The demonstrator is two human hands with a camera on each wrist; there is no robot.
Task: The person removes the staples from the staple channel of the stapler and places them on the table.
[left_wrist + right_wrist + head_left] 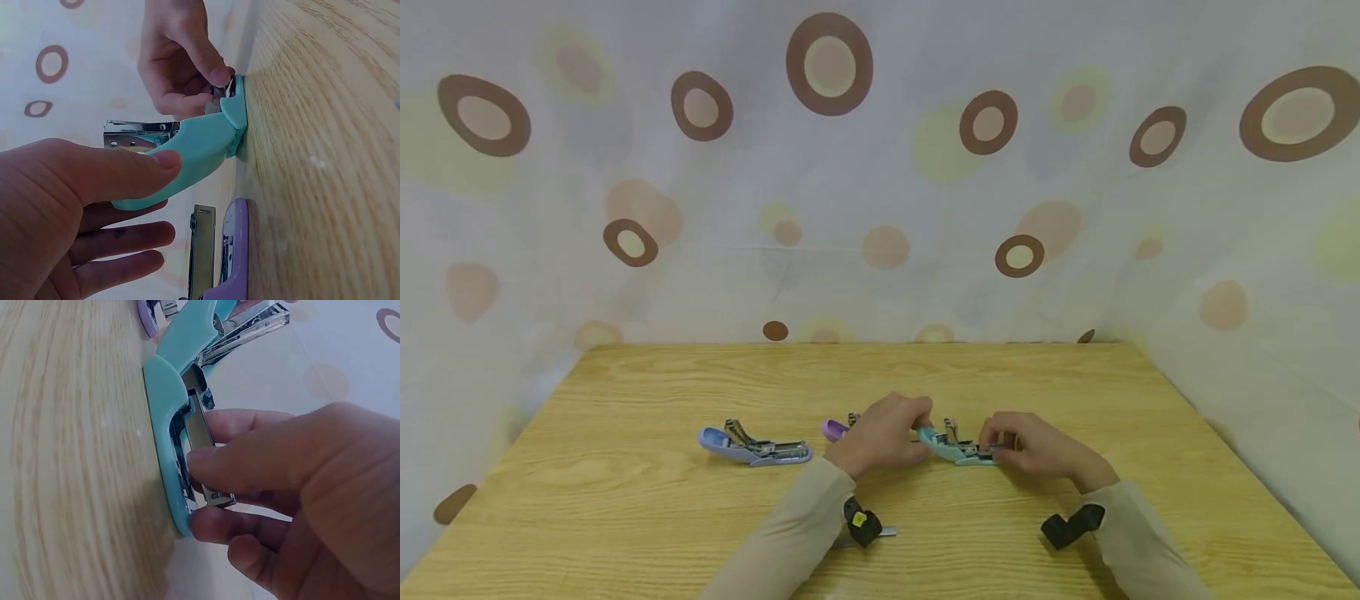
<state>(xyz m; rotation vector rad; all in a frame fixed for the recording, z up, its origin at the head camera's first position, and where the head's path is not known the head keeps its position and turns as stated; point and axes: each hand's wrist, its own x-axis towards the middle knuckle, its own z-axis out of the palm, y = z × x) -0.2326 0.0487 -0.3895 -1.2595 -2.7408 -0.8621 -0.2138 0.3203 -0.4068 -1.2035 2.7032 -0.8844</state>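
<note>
A teal stapler (942,446) lies opened on the table, its top folded back and its metal parts exposed. My left hand (883,429) holds the folded-back top, thumb along the teal shell (200,147); its lower fingers extend below it in the left wrist view. At the base end, my right hand (1037,446) pinches the metal staple rail (201,434) between thumb and fingers, and the rail stands slightly raised off the teal base. Behind the left hand is a purple stapler (236,262), also opened and partly hidden in the head view.
To the left lies a light blue stapler (752,452), opened the same way. A thin grey metal strip (888,531) is on the wooden table (625,517) near the left wrist, partly covered by the wrist camera. A patterned curtain (880,183) stands behind the table and along its sides.
</note>
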